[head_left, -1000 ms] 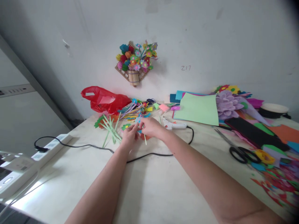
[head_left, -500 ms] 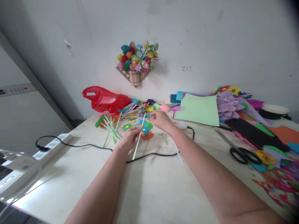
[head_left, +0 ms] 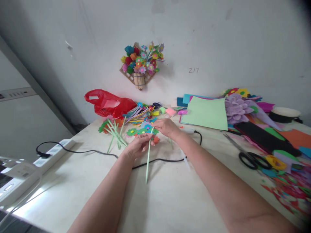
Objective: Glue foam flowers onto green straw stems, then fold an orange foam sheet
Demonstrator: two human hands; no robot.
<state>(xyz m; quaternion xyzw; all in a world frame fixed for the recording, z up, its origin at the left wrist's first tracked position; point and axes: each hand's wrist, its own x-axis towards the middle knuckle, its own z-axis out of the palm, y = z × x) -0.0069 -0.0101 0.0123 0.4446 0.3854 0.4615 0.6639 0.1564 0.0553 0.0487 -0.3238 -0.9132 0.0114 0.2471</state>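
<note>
A thin light green strip (head_left: 148, 163) is pinched near its upper part by my left hand (head_left: 139, 145), and its lower end hangs toward me over the table. My right hand (head_left: 165, 127) is closed, thumb and forefinger pressed together at the strip's top end. Just beyond my fingers lie flat foam flowers in green, blue and orange, such as a green flower with a yellow centre (head_left: 132, 132). Left of my left hand is a loose heap of similar light green strips (head_left: 116, 132).
A black cable (head_left: 97, 151) crosses the table from a white power strip (head_left: 54, 152). A red plastic bag (head_left: 109, 105) sits at the back left. To the right lie a green sheet (head_left: 206, 113), scissors (head_left: 243, 153) and coloured scraps (head_left: 286, 191). A flower basket (head_left: 139, 81) hangs on the wall.
My right hand has come down to the strip's top end. The strip has slid toward me and stands more upright, and my left hand has shifted slightly right.
</note>
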